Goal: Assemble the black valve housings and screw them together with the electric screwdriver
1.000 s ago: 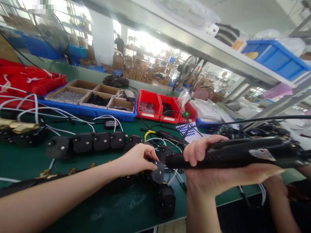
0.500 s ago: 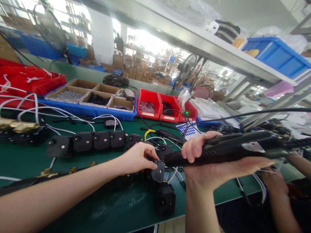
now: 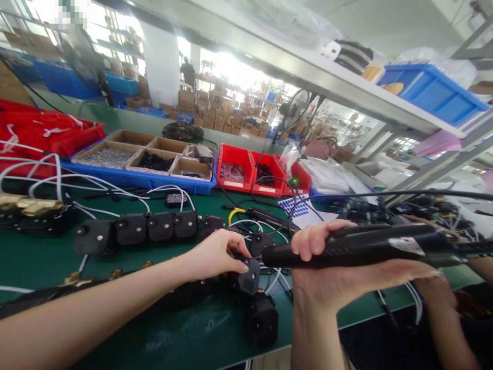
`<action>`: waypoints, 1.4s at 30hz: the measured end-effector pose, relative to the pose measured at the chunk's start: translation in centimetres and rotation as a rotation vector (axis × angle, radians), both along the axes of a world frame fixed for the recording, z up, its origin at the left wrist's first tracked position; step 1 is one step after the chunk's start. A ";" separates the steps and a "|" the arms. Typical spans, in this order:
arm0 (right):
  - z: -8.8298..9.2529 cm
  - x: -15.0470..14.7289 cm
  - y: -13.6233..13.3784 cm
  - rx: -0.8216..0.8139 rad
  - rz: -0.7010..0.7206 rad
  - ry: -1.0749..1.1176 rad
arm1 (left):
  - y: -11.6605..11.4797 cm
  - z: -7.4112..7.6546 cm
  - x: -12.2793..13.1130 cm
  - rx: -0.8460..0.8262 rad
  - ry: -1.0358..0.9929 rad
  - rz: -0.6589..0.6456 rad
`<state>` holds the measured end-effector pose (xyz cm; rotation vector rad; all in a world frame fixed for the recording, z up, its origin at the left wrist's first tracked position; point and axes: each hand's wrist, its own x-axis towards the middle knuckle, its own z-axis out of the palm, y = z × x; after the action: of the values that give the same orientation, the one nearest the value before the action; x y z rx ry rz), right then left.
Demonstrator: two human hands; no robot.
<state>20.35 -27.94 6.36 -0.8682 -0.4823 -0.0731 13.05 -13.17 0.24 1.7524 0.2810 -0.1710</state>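
Near the middle, my left hand (image 3: 220,253) is closed in a pinch at the top of a small black housing (image 3: 247,277) with a round metal spot on its face. My right hand (image 3: 321,280) is wrapped round a black electric screwdriver (image 3: 365,245), held nearly level with a cord running off to the right. The screwdriver's front end points at the top of the housing, close to my left fingertips. Whether its bit touches a screw is too small to tell. Another black housing (image 3: 262,319) sits just below, and a row of similar housings (image 3: 160,226) stands farther left.
Behind are a blue tray (image 3: 154,181) with cardboard compartments of small parts and red bins (image 3: 233,172). White cables (image 3: 103,181) loop at the left. A black cord (image 3: 393,195) crosses at the right, where a co-worker's hand (image 3: 433,293) is. A metal shelf (image 3: 308,56) hangs overhead.
The screwdriver and my right hand appear slightly lower in the view. My left hand keeps its pinch on the housing. The co-worker's hand at the right has shifted a little.
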 end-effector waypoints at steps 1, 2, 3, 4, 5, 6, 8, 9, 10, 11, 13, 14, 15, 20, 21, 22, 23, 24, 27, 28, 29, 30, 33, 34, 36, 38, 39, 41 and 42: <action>0.1 0.1 -0.7 0.004 -0.006 -0.008 | 0.0 0.2 -0.3 0.041 -0.029 -0.037; 0.2 0.2 -1.4 0.000 0.003 -0.025 | 0.0 0.5 -0.6 0.098 -0.060 -0.081; 0.3 0.4 -2.3 0.001 0.018 -0.052 | -0.2 0.9 -1.1 0.174 -0.086 -0.126; 0.3 0.6 -3.2 0.008 0.041 -0.081 | -0.4 1.2 -1.6 0.259 -0.101 -0.168; 0.1 0.8 -4.1 0.016 0.070 -0.098 | -0.7 1.4 -2.2 0.344 -0.106 -0.211; -0.1 1.1 -4.9 0.027 0.099 -0.099 | -1.1 1.7 -2.8 0.430 -0.111 -0.259; -0.7 1.6 -6.1 0.047 0.169 -0.082 | -1.9 1.8 -4.0 0.605 -0.139 -0.343; -1.1 1.7 -6.5 0.048 0.202 -0.074 | -2.2 1.8 -4.5 0.679 -0.159 -0.368; -1.4 1.9 -6.7 0.039 0.229 -0.068 | -2.4 1.6 -5.0 0.739 -0.182 -0.380; -1.7 1.9 -6.8 0.035 0.240 -0.071 | -2.4 1.5 -5.5 0.786 -0.214 -0.377; -2.2 1.8 -6.6 0.022 0.243 -0.095 | -2.1 1.1 -6.5 0.838 -0.295 -0.319; -2.3 1.7 -6.4 0.021 0.235 -0.110 | -1.8 0.9 -7.0 0.863 -0.334 -0.276; -2.4 1.4 -6.2 0.033 0.218 -0.130 | -1.6 0.7 -7.5 0.899 -0.359 -0.227; -2.6 -0.8 -5.1 0.128 0.189 -0.288 | -1.1 -0.4 -9.4 1.109 -0.203 -0.099; -2.7 -1.1 -4.8 0.137 0.184 -0.303 | -1.2 -0.5 -9.6 1.132 -0.159 -0.109; -2.9 -1.3 -4.4 0.136 0.180 -0.315 | -1.3 -0.7 -9.6 1.153 -0.121 -0.123; -3.0 -1.3 -4.0 0.142 0.167 -0.326 | -1.3 -0.8 -9.6 1.176 -0.091 -0.134; -3.2 -1.1 -3.5 0.153 0.149 -0.338 | -1.4 -0.8 -9.5 1.200 -0.067 -0.139; -3.7 0.6 -1.7 0.182 0.082 -0.344 | -1.3 -0.8 -9.2 1.250 0.003 -0.123; -3.8 1.3 -1.2 0.189 0.053 -0.333 | -1.2 -0.7 -9.1 1.246 0.023 -0.113; -3.8 2.0 -0.7 0.194 0.026 -0.318 | -1.0 -0.5 -9.0 1.230 0.036 -0.107; -3.8 2.6 -0.3 0.189 0.014 -0.300 | -0.8 -0.3 -8.9 1.207 0.043 -0.103; -3.5 3.6 0.3 0.191 0.022 -0.248 | 0.6 0.6 -8.1 1.108 0.030 -0.072; -3.3 3.5 0.4 0.188 0.038 -0.242 | 1.2 0.8 -7.8 1.061 0.026 -0.051; -2.8 3.0 0.6 0.155 0.096 -0.266 | 2.8 1.0 -6.9 0.928 0.011 -0.020; -2.1 1.9 1.1 0.106 0.141 -0.269 | 4.3 0.8 -6.1 0.762 -0.032 -0.016; -1.8 1.3 1.5 0.088 0.150 -0.246 | 5.0 0.6 -5.7 0.681 -0.062 -0.018; -1.1 0.1 2.7 0.058 0.147 -0.181 | 6.0 -0.1 -5.1 0.539 -0.106 -0.008; -0.9 -0.4 3.3 0.045 0.141 -0.148 | 6.3 -0.5 -4.9 0.480 -0.113 0.003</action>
<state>19.92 -24.63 5.49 -0.7861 -0.6767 -0.0187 8.11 -6.89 -0.22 2.2278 0.2554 0.0018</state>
